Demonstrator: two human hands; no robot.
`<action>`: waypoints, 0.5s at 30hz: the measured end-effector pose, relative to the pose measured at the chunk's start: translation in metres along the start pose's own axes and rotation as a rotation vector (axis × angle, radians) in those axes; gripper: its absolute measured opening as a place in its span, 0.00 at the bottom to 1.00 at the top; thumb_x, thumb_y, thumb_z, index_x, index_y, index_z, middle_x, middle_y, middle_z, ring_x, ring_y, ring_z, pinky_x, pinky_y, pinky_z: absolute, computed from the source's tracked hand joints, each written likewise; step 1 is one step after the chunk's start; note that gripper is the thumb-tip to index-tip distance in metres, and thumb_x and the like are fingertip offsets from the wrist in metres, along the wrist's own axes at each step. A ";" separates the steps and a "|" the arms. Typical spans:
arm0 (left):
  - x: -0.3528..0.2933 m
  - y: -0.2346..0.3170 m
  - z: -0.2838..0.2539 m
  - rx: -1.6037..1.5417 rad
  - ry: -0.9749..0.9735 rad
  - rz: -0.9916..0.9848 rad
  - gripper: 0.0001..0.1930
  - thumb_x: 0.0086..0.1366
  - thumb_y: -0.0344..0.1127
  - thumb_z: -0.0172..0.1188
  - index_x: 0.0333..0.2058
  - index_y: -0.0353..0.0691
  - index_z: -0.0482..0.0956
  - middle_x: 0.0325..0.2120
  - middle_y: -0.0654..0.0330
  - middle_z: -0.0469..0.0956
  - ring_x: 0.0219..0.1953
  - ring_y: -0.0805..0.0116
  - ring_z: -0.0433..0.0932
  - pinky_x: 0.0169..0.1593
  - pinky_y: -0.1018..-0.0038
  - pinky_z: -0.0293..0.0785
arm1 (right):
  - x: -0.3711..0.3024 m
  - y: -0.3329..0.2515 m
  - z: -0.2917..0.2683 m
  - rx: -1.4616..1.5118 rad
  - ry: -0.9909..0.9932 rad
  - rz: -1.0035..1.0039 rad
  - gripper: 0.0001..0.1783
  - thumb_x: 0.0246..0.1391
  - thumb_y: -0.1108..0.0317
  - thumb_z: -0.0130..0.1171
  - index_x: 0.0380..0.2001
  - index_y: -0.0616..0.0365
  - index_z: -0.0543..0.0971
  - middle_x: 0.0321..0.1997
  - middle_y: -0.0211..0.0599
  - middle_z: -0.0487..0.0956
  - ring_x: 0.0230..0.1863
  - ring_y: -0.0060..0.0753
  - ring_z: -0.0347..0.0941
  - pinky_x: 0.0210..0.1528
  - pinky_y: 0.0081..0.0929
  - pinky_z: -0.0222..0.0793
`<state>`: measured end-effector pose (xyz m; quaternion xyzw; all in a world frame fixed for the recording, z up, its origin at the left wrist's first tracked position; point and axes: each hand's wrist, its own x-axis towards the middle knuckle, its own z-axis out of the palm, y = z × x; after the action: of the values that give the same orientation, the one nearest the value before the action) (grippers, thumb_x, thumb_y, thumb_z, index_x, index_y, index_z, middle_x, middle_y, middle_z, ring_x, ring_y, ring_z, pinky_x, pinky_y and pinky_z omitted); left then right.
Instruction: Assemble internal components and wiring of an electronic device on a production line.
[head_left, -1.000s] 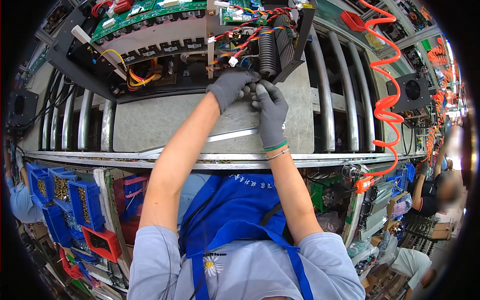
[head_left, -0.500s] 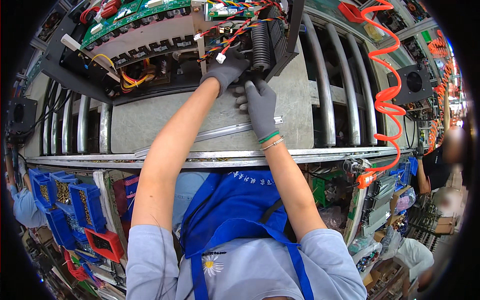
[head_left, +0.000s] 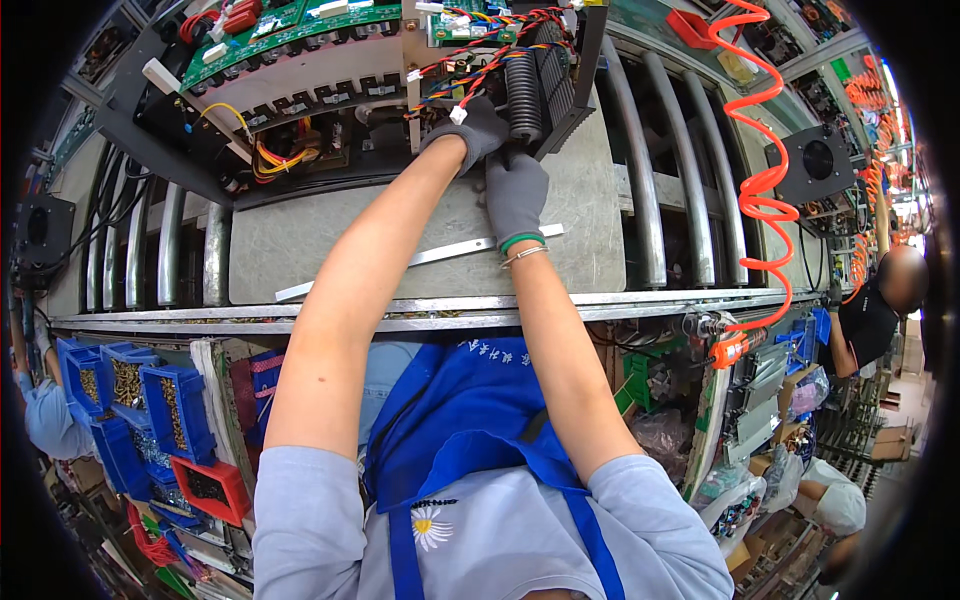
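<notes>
Both my hands wear grey gloves and work at the near right corner of an open black metal equipment case (head_left: 150,150). My left hand (head_left: 475,133) reaches inside it, next to a dark ribbed cylinder (head_left: 523,95) and under red, black and yellow wires (head_left: 490,60). Its fingers are mostly hidden by the hand and wrist. Just below the cylinder's near end, my right hand (head_left: 517,195) has its fingers drawn together, with the tips out of sight. A thin pale metal strip (head_left: 450,251) lies on the grey board (head_left: 590,200), close to my right wrist.
Metal rollers (head_left: 640,180) flank the board on both sides. An orange coiled hose (head_left: 765,180) hangs at the right, above an orange-and-grey power tool (head_left: 728,350). Blue bins of small hardware (head_left: 175,410) and a red bin (head_left: 210,490) stand lower left. Another person (head_left: 870,315) is far right.
My right hand has moved up and slightly left, its fingers drawing in under the cylinder. My left hand has shifted right. The strip now shows a flat bright face rather than a channel.
</notes>
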<state>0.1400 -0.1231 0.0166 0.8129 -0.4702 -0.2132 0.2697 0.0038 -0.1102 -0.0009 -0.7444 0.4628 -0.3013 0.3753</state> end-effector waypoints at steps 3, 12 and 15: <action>-0.001 0.003 -0.003 -0.128 -0.091 -0.090 0.23 0.56 0.44 0.55 0.40 0.27 0.79 0.37 0.35 0.79 0.43 0.46 0.80 0.47 0.62 0.73 | 0.007 0.014 0.005 -0.238 0.182 -0.159 0.18 0.54 0.54 0.57 0.30 0.60 0.82 0.28 0.52 0.80 0.30 0.56 0.78 0.36 0.45 0.72; -0.018 0.017 -0.005 -0.222 -0.061 -0.159 0.24 0.54 0.45 0.58 0.41 0.27 0.80 0.36 0.38 0.80 0.40 0.47 0.80 0.45 0.64 0.75 | 0.008 0.005 0.000 -0.306 0.139 -0.020 0.20 0.50 0.49 0.60 0.32 0.56 0.83 0.33 0.51 0.80 0.37 0.57 0.77 0.40 0.47 0.72; -0.029 0.006 0.000 -0.541 -0.138 -0.187 0.16 0.56 0.38 0.59 0.38 0.31 0.81 0.26 0.46 0.81 0.25 0.59 0.81 0.34 0.68 0.76 | 0.002 0.006 -0.002 -0.351 0.086 -0.055 0.18 0.48 0.51 0.61 0.31 0.55 0.83 0.32 0.51 0.80 0.37 0.56 0.77 0.39 0.46 0.72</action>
<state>0.1224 -0.1004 0.0229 0.7348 -0.3365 -0.4096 0.4232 0.0003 -0.1147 -0.0051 -0.7973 0.5036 -0.2573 0.2110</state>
